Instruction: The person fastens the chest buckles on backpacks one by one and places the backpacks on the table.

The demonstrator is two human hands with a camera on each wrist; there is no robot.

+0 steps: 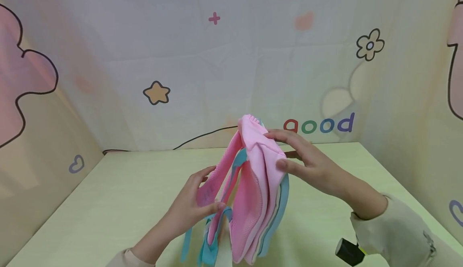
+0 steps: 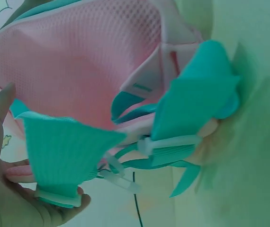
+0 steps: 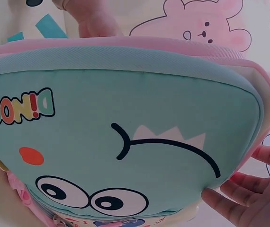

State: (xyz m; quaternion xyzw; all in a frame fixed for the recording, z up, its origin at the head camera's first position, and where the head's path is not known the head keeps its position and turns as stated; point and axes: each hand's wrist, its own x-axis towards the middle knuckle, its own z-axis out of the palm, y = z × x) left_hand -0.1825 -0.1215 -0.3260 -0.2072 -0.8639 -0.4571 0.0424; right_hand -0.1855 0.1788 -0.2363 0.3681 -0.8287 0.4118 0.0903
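A pink and teal child's backpack (image 1: 253,178) stands on edge on the table, its straps toward the left. In the head view my left hand (image 1: 188,206) grips a pink shoulder strap (image 1: 217,178), thumb on one side and fingers behind it. My right hand (image 1: 314,162) holds the bag's upper right side, with fingers and thumb spread over the pink fabric. Teal webbing (image 2: 54,151) and buckles hang by the left hand (image 2: 12,189) in the left wrist view. The right wrist view shows the teal front panel (image 3: 102,104) with a cartoon face, right fingers (image 3: 234,198) at its edge.
The pale green table (image 1: 126,194) extends around the bag. A printed cloth backdrop (image 1: 181,58) stands behind and at both sides. A small black object (image 1: 349,252) is beside the right sleeve (image 1: 401,231).
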